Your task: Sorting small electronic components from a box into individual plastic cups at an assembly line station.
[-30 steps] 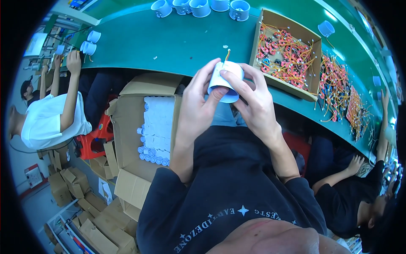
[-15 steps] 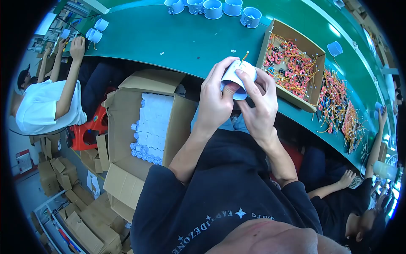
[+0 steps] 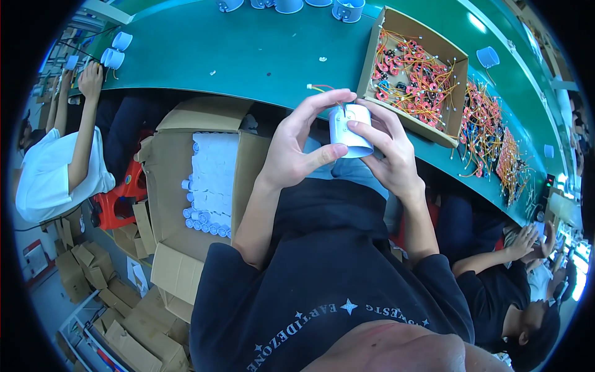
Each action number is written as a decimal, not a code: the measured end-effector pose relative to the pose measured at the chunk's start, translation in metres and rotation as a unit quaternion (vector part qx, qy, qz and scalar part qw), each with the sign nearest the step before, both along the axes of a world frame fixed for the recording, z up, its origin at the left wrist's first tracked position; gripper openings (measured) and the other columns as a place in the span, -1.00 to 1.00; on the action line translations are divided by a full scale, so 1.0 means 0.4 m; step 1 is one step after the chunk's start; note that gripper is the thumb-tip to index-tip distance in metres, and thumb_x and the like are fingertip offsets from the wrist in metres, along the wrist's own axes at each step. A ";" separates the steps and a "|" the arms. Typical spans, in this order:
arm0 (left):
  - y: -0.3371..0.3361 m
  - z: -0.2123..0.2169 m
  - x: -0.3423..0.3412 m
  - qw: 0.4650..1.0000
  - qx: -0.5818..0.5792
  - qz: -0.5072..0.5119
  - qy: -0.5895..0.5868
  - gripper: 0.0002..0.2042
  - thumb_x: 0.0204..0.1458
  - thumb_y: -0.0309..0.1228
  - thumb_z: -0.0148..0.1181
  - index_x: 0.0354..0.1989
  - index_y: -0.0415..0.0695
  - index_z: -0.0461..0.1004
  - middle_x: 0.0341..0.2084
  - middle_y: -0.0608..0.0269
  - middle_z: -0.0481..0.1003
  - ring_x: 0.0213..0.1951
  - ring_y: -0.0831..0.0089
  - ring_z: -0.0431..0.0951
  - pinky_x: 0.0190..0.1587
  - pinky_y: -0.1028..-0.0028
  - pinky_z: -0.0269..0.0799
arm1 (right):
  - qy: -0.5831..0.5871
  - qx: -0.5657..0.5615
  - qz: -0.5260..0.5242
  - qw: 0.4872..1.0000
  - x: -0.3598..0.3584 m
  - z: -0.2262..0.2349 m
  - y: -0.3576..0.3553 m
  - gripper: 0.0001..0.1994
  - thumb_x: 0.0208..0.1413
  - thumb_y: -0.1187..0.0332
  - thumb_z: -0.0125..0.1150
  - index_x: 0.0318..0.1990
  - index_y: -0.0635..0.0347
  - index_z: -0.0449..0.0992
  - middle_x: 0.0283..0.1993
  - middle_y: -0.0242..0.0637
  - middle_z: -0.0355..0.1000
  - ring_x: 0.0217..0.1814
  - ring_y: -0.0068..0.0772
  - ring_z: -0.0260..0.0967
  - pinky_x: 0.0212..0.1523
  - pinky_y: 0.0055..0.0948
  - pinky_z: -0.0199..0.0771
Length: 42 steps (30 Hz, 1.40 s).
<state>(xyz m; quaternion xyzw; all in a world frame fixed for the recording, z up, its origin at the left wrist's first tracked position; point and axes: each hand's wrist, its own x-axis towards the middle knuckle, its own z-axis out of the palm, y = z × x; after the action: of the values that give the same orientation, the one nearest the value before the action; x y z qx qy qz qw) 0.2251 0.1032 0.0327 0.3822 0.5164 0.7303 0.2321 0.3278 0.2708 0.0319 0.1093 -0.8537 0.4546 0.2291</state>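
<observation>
Between both hands, above my lap at the table's near edge, is a white round plastic housing (image 3: 351, 141), shaped like a short cup, with small round studs and a slot in its wall. My left hand (image 3: 294, 149) is closed about its left side, forefinger along the top and thumb tip against the lower wall. My right hand (image 3: 396, 152) grips the right side, its thumb lying on the front and the other fingers behind. A thin wire lead with a small white plug (image 3: 310, 87) sticks out beyond the left forefinger; where it joins the housing is hidden.
A cardboard tray (image 3: 412, 121) of red-and-black parts with orange wires stands right on the green table (image 3: 248, 59); more wired parts (image 3: 480, 124) lie beyond. Similar housings (image 3: 348, 10) line the far side. Left below, an open carton (image 3: 251, 170) holds white pieces. Co-workers sit both sides.
The housing has turned from its open end facing me to its side wall facing me. My left thumb has come out of the opening onto the wall. The wire lead now points left.
</observation>
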 end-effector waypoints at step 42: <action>-0.022 0.097 -0.618 0.762 -0.343 0.415 0.361 -0.53 -0.01 -0.09 0.20 -0.07 -0.23 0.44 -0.23 0.02 0.56 -0.17 0.10 0.56 -0.09 0.29 0.44 | -0.206 0.104 -0.176 0.957 -0.102 0.085 0.285 -0.83 0.02 0.40 0.26 -0.32 0.31 0.44 -0.30 -0.23 0.45 -0.28 -0.50 0.45 -0.24 -0.50 0.44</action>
<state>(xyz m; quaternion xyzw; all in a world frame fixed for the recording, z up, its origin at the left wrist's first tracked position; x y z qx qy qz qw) -0.0220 0.0945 0.0713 0.2607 0.8860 0.3378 -0.1814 0.2871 0.3849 0.0658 -0.1153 -0.9309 0.3281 0.1119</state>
